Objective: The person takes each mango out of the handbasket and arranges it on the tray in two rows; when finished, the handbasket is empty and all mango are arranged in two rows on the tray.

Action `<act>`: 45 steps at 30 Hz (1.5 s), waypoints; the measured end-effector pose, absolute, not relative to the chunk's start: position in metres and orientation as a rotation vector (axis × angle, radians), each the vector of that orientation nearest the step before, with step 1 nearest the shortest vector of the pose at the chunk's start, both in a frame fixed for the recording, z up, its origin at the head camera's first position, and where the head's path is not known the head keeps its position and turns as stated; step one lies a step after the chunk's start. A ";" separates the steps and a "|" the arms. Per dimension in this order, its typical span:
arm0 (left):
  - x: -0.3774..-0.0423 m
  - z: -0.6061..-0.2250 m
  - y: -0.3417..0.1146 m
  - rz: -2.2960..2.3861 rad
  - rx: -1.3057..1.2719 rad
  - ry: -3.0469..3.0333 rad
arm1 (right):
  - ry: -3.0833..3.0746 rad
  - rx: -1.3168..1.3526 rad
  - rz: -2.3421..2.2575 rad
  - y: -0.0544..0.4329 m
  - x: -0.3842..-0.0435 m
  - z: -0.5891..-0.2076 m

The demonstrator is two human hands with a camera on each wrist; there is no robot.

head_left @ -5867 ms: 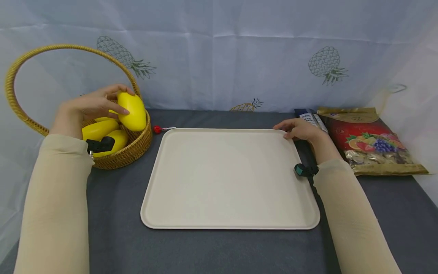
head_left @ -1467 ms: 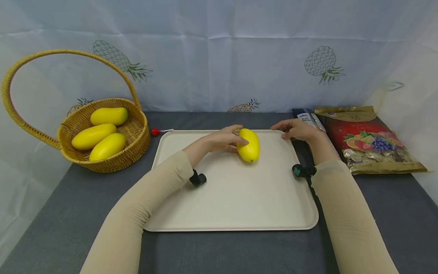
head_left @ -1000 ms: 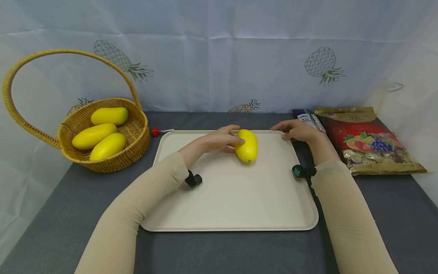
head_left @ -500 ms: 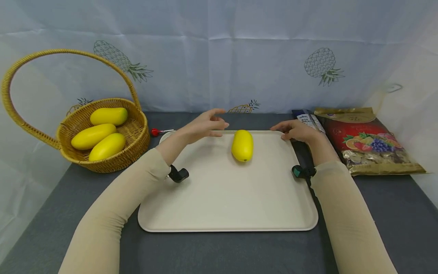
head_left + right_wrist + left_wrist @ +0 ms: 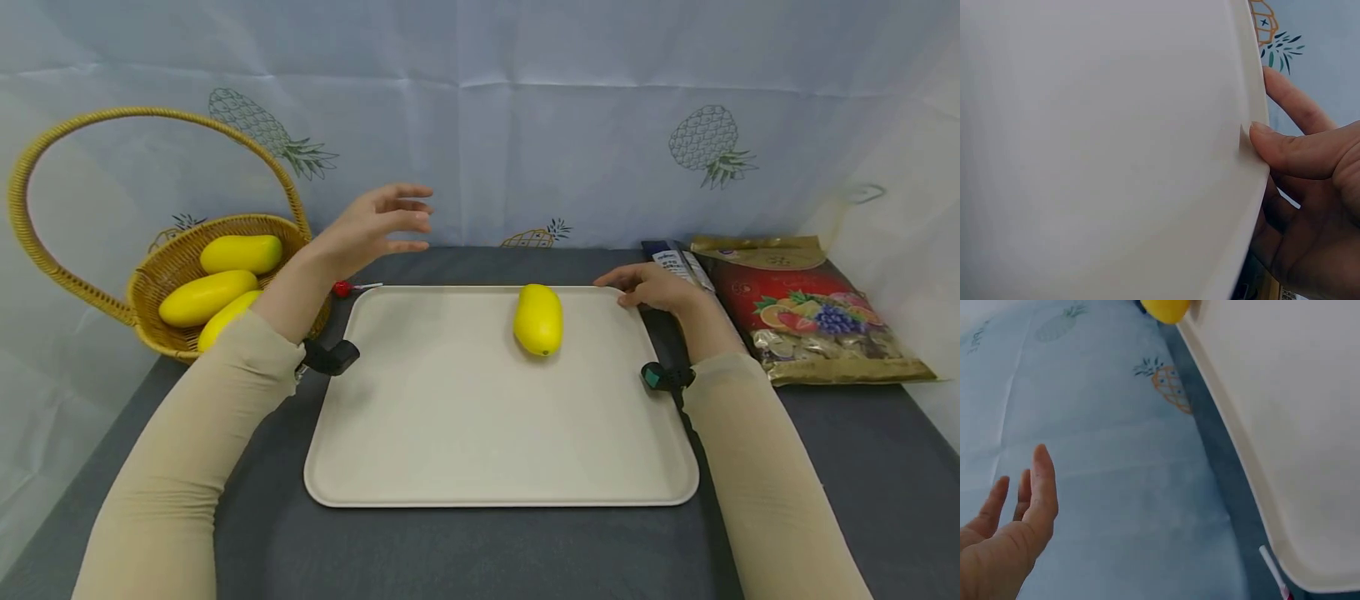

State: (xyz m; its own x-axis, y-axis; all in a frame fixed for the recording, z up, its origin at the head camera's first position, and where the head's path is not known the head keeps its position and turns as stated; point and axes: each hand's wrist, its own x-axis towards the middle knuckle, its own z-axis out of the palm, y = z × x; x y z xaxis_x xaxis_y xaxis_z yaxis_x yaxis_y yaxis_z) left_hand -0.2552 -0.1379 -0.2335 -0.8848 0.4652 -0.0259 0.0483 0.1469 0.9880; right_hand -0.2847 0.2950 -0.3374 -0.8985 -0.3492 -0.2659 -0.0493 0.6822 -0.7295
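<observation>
My left hand [image 5: 363, 227] is raised in the air between the basket and the tray, its fingers spread and holding nothing. In the left wrist view, the same hand [image 5: 1013, 550] shows against the curtain. My right hand [image 5: 656, 287] pinches the far right corner of the beige tray [image 5: 480, 450]; in the right wrist view the thumb presses on the rim, with the other fingers at its outer side. A yellow mango [image 5: 538, 321] lies lengthwise near the tray's far edge, right of the middle. The wicker basket [image 5: 161, 292] holds three more mangoes [image 5: 198, 298], one partly hidden by my left forearm.
A red lollipop [image 5: 342, 289] lies by the tray's far left corner, its stick toward the tray. On the right, a red and gold snack bag [image 5: 810, 308] leans beside a dark blue packet [image 5: 678, 258]. Behind everything hangs a pineapple-print curtain [image 5: 480, 150].
My left hand has carried a mango from the basket to the tray, let go of it, then risen back leftward. My right hand stays at the tray's corner.
</observation>
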 end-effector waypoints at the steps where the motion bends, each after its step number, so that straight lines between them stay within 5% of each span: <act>1: -0.254 -0.230 -0.143 1.815 0.500 2.107 | 2.513 -0.309 -1.070 0.295 -0.284 -0.337; 27: -0.251 -0.215 -0.286 2.327 0.462 1.828 | 2.504 -0.335 -1.070 0.294 -0.283 -0.335; 45: -0.260 -0.238 -0.343 2.084 0.048 2.033 | 2.513 -0.332 -1.052 0.293 -0.285 -0.337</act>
